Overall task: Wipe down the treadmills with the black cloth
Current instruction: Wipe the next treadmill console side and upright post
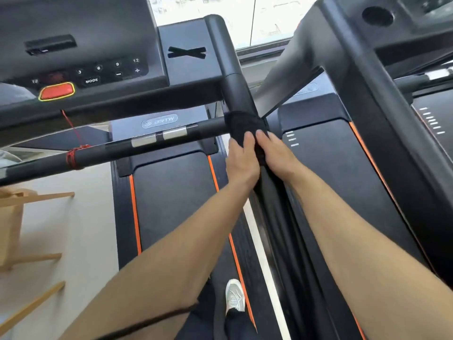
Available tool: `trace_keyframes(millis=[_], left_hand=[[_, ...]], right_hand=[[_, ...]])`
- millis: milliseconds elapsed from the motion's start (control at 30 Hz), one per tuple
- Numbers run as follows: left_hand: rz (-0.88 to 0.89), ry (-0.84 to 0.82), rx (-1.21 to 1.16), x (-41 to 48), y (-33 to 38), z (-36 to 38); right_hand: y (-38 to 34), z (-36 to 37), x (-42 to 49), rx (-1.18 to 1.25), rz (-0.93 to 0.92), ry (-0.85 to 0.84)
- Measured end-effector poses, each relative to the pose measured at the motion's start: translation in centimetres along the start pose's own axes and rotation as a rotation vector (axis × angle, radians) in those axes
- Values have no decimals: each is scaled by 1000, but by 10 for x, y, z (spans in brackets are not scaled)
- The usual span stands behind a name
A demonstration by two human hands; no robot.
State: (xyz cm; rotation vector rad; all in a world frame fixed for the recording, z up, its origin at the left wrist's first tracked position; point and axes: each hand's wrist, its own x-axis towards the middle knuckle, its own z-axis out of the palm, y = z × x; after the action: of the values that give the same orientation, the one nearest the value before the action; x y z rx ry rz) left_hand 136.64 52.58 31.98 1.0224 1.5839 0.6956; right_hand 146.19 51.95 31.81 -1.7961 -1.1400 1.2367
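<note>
The black cloth (245, 123) is wrapped over the right handrail (235, 87) of the left treadmill, where the crossbar (147, 143) meets it. My left hand (241, 158) grips the cloth from the left side of the rail. My right hand (275, 150) grips it from the right side, fingertips almost touching the left hand's. The lower part of the cloth is hidden between both hands. The left treadmill's console (81, 69) with an orange stop button (56, 91) is at the upper left. A second treadmill (367, 82) stands to the right.
The left treadmill's belt (171, 204) with orange edge stripes lies below the hands. My white shoe (234, 296) stands on its right side rail. A wooden frame (22, 229) stands on the pale floor at left. A window (257, 18) is ahead.
</note>
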Motion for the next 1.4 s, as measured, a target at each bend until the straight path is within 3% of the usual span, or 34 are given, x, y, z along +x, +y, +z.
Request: trace_keyframes(millis=[167,400,733,1033,1233,1400], left_hand=[[24,-59,7,-5,-11,-3],[-3,-207,74,-120,-76,-7],[33,-137,44,-35,-41,-5],[24,-323,-2,-194,-132,-8],[60,-262,5,-141,-111,-4],[98,-245,-42,-138,-113,-3]], right_hand=[[1,-1,-20,31,-1,-36],[67,-3,-132,80,71,-38],[21,-5,-63,24,-30,-62],[108,-3,-219,46,93,-21],[77,3,-175,-94,103,50],[72,2,-176,-38,80,-15]])
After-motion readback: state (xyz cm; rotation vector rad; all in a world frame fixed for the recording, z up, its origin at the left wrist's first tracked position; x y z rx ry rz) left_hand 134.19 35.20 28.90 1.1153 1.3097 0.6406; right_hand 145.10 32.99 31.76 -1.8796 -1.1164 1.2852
